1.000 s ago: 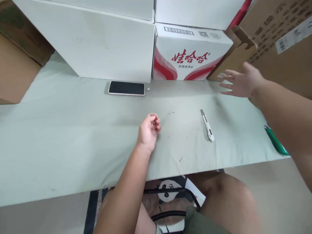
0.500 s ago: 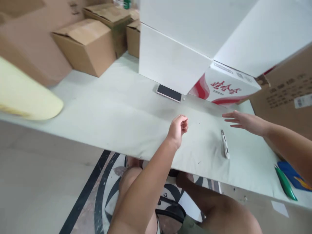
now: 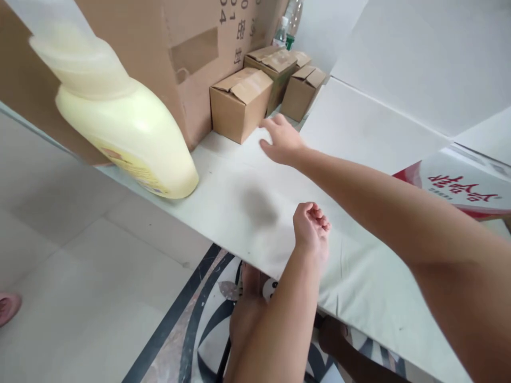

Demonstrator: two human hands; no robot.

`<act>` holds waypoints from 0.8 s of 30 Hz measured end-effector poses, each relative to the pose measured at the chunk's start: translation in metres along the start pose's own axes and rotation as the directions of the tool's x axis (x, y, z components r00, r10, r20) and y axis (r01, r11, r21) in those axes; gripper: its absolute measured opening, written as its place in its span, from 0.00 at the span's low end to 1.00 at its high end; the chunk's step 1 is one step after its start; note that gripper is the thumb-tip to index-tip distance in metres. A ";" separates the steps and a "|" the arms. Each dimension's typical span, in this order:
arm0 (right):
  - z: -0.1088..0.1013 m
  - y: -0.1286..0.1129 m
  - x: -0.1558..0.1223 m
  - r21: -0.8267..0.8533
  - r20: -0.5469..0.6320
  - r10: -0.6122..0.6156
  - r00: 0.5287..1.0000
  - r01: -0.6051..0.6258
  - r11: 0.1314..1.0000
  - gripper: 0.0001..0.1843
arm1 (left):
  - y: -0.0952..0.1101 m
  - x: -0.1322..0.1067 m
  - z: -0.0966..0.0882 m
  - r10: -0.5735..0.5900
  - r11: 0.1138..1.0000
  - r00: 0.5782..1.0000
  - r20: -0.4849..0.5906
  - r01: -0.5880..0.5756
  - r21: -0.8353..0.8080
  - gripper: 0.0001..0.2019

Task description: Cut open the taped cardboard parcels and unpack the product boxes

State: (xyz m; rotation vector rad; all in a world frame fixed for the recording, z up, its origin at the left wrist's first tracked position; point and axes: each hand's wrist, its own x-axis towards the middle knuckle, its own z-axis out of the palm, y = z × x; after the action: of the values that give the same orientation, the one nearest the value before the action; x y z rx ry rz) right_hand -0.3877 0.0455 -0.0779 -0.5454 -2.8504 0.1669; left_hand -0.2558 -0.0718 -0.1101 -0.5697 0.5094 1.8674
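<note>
My right hand (image 3: 282, 141) reaches across over the table, its thumb and fingers apart and nothing in it. Closest to it is a small cardboard box (image 3: 229, 114) with taped flaps; a gap between hand and box cannot be judged exactly. Nearer to me, my left hand (image 3: 311, 229) is held above the table edge with its fingers curled in, and no object shows in it. A large pale yellow pump bottle (image 3: 139, 135) stands at the left, tilted in the view.
More small cardboard boxes (image 3: 301, 93) and clear plastic bottles (image 3: 281, 32) stand at the back. A big cardboard carton (image 3: 175, 101) is behind the pump bottle. Large white boxes (image 3: 411, 64) and a red-and-white carton (image 3: 463, 183) line the right. The table (image 3: 223, 213) has a pale cover.
The view has swung left. My right hand has moved from the table's right side, near a thin white object, across to the small boxes. My left hand stays curled. The phone is out of clear sight.
</note>
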 end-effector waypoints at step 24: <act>-0.037 0.076 -0.234 -0.173 -0.200 -0.055 0.978 0.020 0.985 0.32 | 0.016 -0.010 -0.021 0.841 0.189 0.428 0.331 -0.806 0.562 0.07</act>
State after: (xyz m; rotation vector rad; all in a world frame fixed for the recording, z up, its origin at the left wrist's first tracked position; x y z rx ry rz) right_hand -0.1401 0.0305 -0.1022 -0.5085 -2.6861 -0.1341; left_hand -0.2645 -0.0969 -0.1192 0.2849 1.7375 2.4316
